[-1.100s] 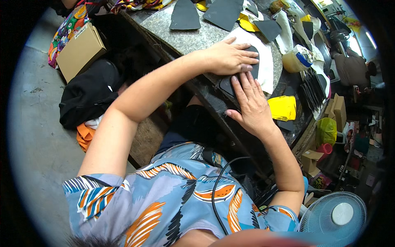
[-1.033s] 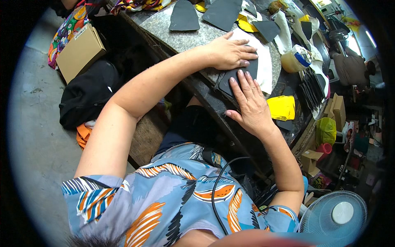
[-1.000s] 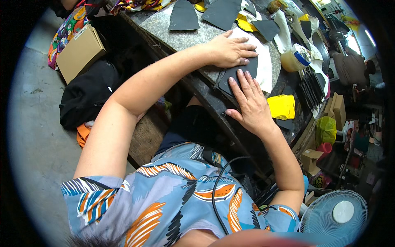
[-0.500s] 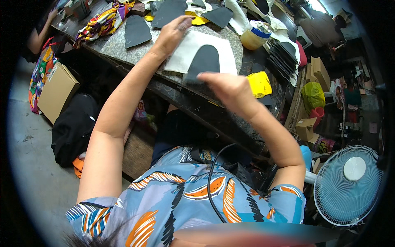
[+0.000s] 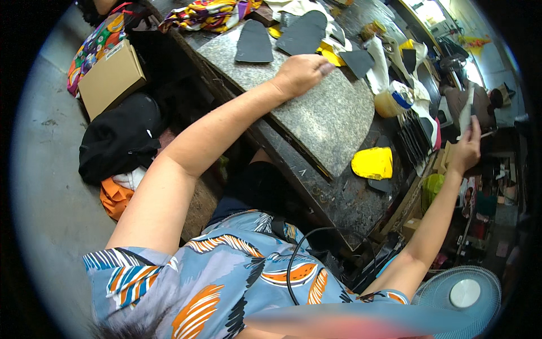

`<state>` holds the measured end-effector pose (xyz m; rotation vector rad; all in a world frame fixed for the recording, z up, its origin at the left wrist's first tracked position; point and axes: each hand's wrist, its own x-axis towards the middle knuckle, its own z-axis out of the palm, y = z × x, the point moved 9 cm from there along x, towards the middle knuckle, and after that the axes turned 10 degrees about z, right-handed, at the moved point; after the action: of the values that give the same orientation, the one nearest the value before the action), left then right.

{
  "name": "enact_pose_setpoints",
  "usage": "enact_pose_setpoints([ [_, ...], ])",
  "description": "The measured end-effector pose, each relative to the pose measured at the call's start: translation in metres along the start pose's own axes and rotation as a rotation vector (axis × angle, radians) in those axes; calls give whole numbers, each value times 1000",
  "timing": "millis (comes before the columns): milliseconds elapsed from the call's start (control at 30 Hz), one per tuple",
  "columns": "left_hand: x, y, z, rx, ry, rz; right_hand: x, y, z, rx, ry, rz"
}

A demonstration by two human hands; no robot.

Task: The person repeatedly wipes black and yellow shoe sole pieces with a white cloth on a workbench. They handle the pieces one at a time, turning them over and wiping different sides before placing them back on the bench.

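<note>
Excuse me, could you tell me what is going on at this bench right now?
A person sits at a cluttered workbench. The left hand rests on a bare grey stone slab, near dark sole-shaped pieces. The right hand is raised off to the side, holding a pale, thin piece. A yellow block lies beside the slab.

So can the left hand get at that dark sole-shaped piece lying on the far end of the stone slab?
Probably yes. The left hand rests on the stone slab, and the dark sole-shaped piece lies flat just beyond it with only bare slab between. The right hand is off to the side, holding a pale strip.
</note>
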<state>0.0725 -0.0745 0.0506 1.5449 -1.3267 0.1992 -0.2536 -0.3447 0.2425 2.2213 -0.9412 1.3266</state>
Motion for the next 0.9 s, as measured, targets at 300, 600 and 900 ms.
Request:
enact_pose_setpoints([
  [300, -4, 33, 19, 300, -167, 245, -97, -14, 105, 44, -829, 262],
  [600, -4, 29, -10, 418, 106, 166, -122, -277, 95, 548, -621, -398],
  [900, -1, 7, -18, 294, 126, 25, -127, -318, 148, 656, -402, -151],
])
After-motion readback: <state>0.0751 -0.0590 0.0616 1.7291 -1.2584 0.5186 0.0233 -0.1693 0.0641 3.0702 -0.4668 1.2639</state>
